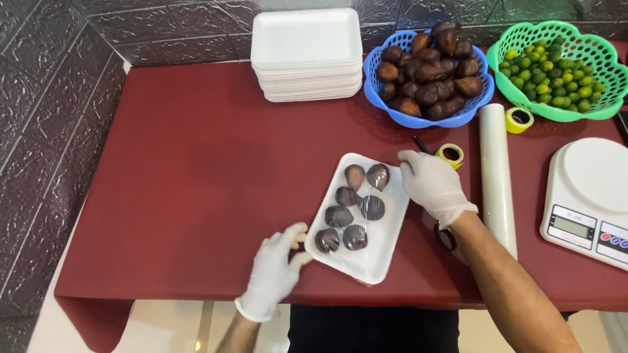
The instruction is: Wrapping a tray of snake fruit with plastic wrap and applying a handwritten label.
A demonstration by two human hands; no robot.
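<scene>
Here, your left hand (pixel 273 269) rested at the near-left corner of the white foam tray (pixel 383 252), fingers spread and touching its rim rather than closed on it; your right hand (pixel 430 185) lay at the far-right edge, its grip loosely curled against the rim, with nothing visibly clamped. The tray sat on the dark red bench (pixel 196 170) between both gloved hands, its long axis running diagonally from near-left to far-right, so each hand was equally close to its own end. Six dark, scaly, teardrop-shaped fruits (pixel 353 208) lay in it under glossy clear film. Just beyond your right hand stood a small yellow tape roll (pixel 450 154) and, alongside, a long white roll of film (pixel 496 176). Farther back were stacked foam trays (pixel 306 55), a blue basket (pixel 392 111) of the same fruit, a green basket (pixel 589 108) of small limes, and a white scale (pixel 589 196).
</scene>
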